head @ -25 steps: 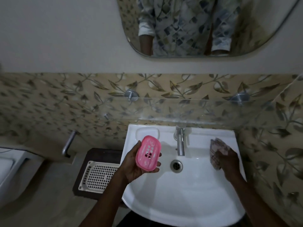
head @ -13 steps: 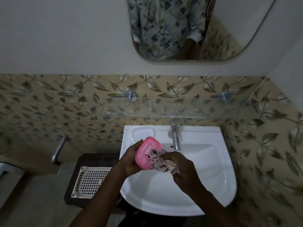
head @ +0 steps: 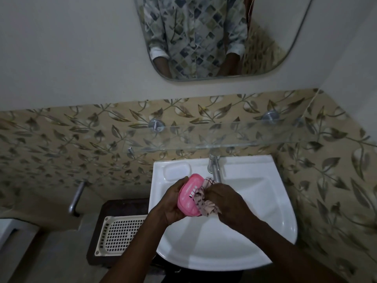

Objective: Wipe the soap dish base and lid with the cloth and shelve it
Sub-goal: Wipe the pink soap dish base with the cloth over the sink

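Note:
A pink slotted soap dish piece point(head: 188, 196) is held tilted over the white sink point(head: 255, 237). My left hand point(head: 172, 204) grips it from the left and behind, fingers curled round its edge. My right hand point(head: 225, 199) holds a bunched checked cloth point(head: 205, 201) and presses it against the dish's inner face. Part of the dish is hidden by the cloth. Whether this pink piece is the base or the lid I cannot tell. A glass shelf point(head: 234, 137) on two metal mounts runs along the tiled wall above the sink.
A chrome tap point(head: 214, 167) stands just behind my hands. The sink has a moulded soap recess point(head: 177, 170) at its back left. Left of the sink a cream perforated tray point(head: 120, 234) lies on a dark stand. A mirror point(head: 214, 37) hangs above.
My right hand brought the cloth from the right side of the sink to the pink dish and now rubs it there. The view shifted upward and left.

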